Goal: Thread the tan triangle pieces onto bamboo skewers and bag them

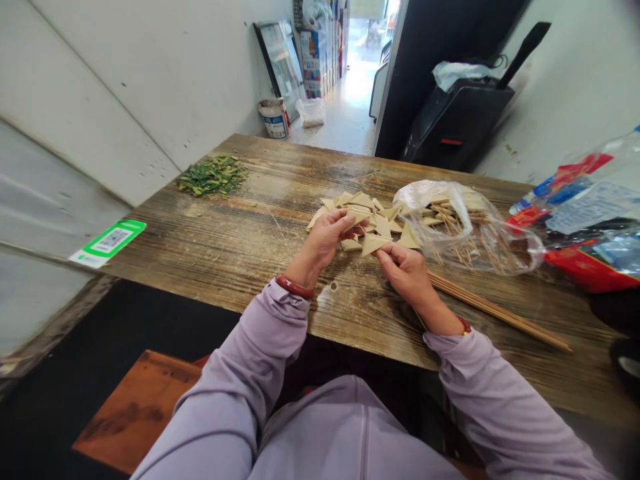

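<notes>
Between the thumb and fingers of my left hand [325, 239] is a flat tan triangular slice [356, 217], perhaps dried tofu. My right hand [407, 272] is closed around a thin bamboo skewer [419, 317], whose lower end shows beneath the wrist. At its fingertips sits another tan triangular slice [374, 245], apparently on the skewer; the fingers hide the skewer's tip. Just beyond both hands lies a loose pile of similar slices [345, 200]. A clear plastic bag [453, 213] to the right has more slices and several skewers in and around it.
A bundle of wooden sticks [505, 312] lies right of my right hand. Chopped green leaves [213, 176] are heaped at the table's far left corner, near a green QR card [107, 243]. Colourful plastic packaging [585, 213] crowds the right side. A black bin [457, 120] stands behind the wooden table [225, 247].
</notes>
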Motion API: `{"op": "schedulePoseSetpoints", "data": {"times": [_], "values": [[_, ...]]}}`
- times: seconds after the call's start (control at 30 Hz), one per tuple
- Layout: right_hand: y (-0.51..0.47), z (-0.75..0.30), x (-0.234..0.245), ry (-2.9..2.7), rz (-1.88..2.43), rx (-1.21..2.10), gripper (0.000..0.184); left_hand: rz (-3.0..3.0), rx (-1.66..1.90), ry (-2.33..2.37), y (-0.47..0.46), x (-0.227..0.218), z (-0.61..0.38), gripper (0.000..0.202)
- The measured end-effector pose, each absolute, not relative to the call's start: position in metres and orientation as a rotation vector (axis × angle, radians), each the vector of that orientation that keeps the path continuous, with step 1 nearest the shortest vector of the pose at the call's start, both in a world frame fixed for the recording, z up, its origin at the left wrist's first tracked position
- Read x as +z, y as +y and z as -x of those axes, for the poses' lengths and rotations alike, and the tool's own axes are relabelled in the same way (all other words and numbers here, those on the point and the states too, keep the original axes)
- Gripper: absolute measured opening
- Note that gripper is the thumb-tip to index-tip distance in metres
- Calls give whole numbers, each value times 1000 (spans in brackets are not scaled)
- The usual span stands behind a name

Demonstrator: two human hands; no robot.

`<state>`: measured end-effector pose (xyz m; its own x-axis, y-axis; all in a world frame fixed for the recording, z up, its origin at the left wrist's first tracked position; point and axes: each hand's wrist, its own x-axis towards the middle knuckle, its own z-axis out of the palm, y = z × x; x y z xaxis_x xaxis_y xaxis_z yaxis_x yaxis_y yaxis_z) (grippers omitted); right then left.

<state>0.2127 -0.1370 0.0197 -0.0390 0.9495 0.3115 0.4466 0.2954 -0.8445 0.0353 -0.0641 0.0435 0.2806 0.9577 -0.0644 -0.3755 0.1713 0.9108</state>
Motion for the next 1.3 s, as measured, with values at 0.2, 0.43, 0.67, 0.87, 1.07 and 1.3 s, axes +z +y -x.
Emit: {"op": "schedulePoseSetpoints", "data": {"times": [0.2, 0.43, 0.67, 0.87, 1.07, 1.3], "values": [[-138, -213, 21, -1637, 1290, 687, 26, -859, 1079, 749, -64, 44, -35, 21], [-139, -209, 16, -1624, 1295, 632, 26, -814, 1181, 819, -61, 41, -38, 18], [-141, -206, 13, -1627, 1309, 575, 27, -788, 1225, 802, -64, 38, -43, 10], [-143, -205, 10, -1649, 1317, 545, 25, -802, 1249, 758, -65, 36, -47, 12], [-143, -204, 9, -1664, 1307, 518, 24, -817, 1234, 767, -66, 36, -49, 13], [-142, -204, 7, -1649, 1306, 502, 24, -847, 1254, 701, -66, 32, -50, 24]]}}
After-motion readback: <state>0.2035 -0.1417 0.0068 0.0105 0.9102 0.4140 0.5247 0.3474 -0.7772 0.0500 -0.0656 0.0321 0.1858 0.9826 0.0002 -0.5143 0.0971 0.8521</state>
